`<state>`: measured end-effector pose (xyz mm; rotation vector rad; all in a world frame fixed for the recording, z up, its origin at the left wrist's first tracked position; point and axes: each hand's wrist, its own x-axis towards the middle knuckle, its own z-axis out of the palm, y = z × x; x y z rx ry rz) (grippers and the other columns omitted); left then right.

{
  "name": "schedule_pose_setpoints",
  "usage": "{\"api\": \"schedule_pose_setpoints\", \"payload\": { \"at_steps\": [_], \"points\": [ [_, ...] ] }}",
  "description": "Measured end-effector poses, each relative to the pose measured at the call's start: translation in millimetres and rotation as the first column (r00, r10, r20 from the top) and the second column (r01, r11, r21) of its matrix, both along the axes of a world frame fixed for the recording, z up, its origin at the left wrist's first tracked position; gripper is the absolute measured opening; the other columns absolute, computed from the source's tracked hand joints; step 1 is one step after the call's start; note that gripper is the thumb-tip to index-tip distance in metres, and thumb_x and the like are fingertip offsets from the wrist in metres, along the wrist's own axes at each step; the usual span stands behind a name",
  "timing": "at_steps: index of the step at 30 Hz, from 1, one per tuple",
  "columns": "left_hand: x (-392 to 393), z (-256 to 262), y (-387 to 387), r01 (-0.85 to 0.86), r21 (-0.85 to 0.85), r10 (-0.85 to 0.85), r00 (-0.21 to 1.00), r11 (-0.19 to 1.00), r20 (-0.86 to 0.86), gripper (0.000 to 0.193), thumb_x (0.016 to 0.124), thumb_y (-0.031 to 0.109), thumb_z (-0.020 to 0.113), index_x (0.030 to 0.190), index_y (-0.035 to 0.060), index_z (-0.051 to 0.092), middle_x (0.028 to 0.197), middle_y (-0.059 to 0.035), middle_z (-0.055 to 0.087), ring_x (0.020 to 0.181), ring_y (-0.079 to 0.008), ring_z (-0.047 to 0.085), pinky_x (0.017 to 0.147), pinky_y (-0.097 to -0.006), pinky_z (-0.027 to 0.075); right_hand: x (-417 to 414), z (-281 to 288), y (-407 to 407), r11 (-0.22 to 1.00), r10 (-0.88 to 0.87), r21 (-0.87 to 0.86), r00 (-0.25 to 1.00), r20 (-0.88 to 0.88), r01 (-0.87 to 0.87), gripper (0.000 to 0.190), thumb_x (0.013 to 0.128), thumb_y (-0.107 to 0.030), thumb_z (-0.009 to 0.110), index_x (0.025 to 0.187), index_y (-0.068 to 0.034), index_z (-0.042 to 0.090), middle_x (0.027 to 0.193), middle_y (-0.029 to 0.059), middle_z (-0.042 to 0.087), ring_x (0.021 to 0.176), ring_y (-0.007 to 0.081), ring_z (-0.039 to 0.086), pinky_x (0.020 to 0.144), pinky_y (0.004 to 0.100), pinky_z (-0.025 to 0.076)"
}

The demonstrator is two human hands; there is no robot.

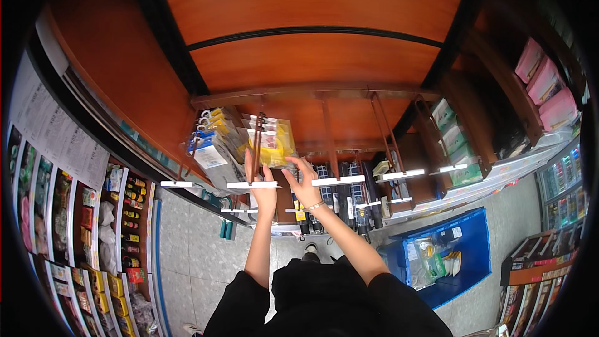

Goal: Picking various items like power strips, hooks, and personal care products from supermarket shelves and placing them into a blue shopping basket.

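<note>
Yellow packets in clear wrapping (278,142) hang from a brown display hook (257,142) with a white label holder (252,185) at its front end. My left hand (263,194) is raised around the front of that hook, fingers apart, just below the packets. To its right, my right hand (305,186) has its thumb and fingers spread at the packets' lower edge; whether the fingertips touch them is unclear. Left of the hook, more hanging packs with blue and yellow tops (208,145) fill the neighbouring hook.
Folded umbrellas (358,196) hang below and to the right. On the floor at right stands a blue plastic crate (472,252) with packaged goods inside. Stocked shelves (126,224) line the left. Further hooks with white label holders (338,180) project towards me.
</note>
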<state>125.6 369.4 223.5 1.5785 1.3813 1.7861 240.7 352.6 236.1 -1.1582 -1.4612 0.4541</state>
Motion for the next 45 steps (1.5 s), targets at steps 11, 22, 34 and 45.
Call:
{"api": "schedule_pose_setpoints", "payload": {
  "at_steps": [11,22,34,45],
  "points": [
    [-7.9,-23.4,6.5,0.155,-0.124,-0.148,0.987,0.980,0.065,0.028,0.079,0.005,0.057,0.105,-0.0009,0.050,0.095,-0.0120,0.048,0.087,-0.0210,0.051,0.076,-0.0295,0.043,-17.0,3.6,10.8,0.940,-0.340,0.032,0.934,0.113,0.339,0.036,0.066,-0.009,0.069,0.099,-0.008,0.055,0.109,0.0122,0.042,0.102,0.0293,0.040,0.086,0.0364,0.033],
    [-4.9,-7.0,-7.3,0.316,-0.134,-0.276,0.927,0.939,0.254,0.016,0.083,0.006,0.053,0.096,-0.0003,0.048,0.086,-0.0081,0.055,0.083,-0.0129,0.053,0.073,-0.0247,0.042,-1.9,9.1,22.4,0.965,-0.259,0.026,0.965,-0.028,0.260,0.043,0.072,-0.006,0.064,0.113,-0.002,0.048,0.104,0.0107,0.054,0.102,0.0208,0.051,0.084,0.0273,0.041],
    [-55.0,44.4,-93.8,0.578,-0.263,-0.478,0.802,0.773,0.357,0.015,0.085,0.003,0.049,0.098,-0.0048,0.051,0.091,-0.0059,0.059,0.086,-0.0094,0.054,0.074,-0.0214,0.042,14.2,26.7,-68.8,0.889,0.181,-0.240,0.781,-0.598,-0.389,0.012,0.083,0.000,0.052,0.091,-0.002,0.045,0.085,0.0029,0.055,0.079,0.0065,0.052,0.067,0.0181,0.042],
    [-68.1,57.9,-143.8,0.633,-0.338,-0.520,0.770,0.697,0.370,0.019,0.085,0.002,0.048,0.103,-0.0037,0.050,0.096,-0.0055,0.057,0.091,-0.0099,0.052,0.079,-0.0227,0.040,14.4,56.3,-127.2,0.868,0.272,-0.237,0.817,-0.509,-0.437,0.012,0.081,0.002,0.054,0.089,-0.001,0.044,0.081,0.0042,0.057,0.077,0.0053,0.054,0.066,0.0176,0.041]
  ]
}}
